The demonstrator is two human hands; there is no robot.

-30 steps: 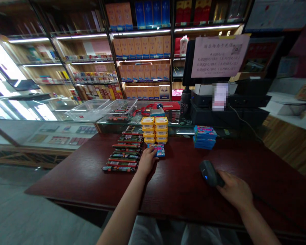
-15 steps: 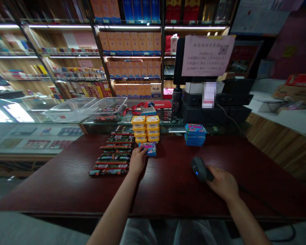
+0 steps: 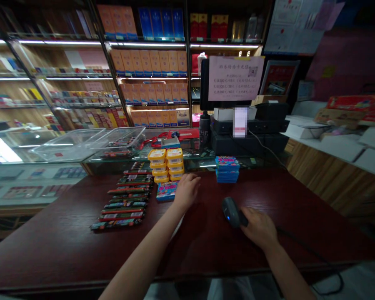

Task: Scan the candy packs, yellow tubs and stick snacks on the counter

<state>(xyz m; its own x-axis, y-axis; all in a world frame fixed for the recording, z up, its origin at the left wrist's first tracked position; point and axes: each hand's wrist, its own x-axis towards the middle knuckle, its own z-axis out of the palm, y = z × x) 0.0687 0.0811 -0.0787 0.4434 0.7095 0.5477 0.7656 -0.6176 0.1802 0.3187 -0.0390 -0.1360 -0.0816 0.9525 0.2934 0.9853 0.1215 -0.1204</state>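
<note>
My right hand (image 3: 258, 227) is wrapped round the handle of a dark barcode scanner (image 3: 231, 212), its blue light lit, over the right half of the table. My left hand (image 3: 188, 191) hovers beside a blue, colourfully printed flat pack (image 3: 166, 190), partly covering its right edge. The fingers are loosely stretched out to the right, with nothing visible in them. Behind that pack stand two stacks of yellow tubs (image 3: 165, 166). A row of dark printed sticks in wrappers (image 3: 125, 204) lies to the left. Toward the back right is a stack of blue packs (image 3: 227, 170).
The dark red table (image 3: 81, 250) meets a glass counter carrying clear plastic bins (image 3: 70, 143). A dark bottle (image 3: 204, 129) stands near the monitor with a paper sign (image 3: 236, 79). The scanner's cable (image 3: 312, 250) trails right. Stocked shelves (image 3: 150, 62) line the back.
My left hand has come off the blue flat pack and moved right. My right hand still holds the barcode scanner. The view has shifted, so the counter items appear further left.
</note>
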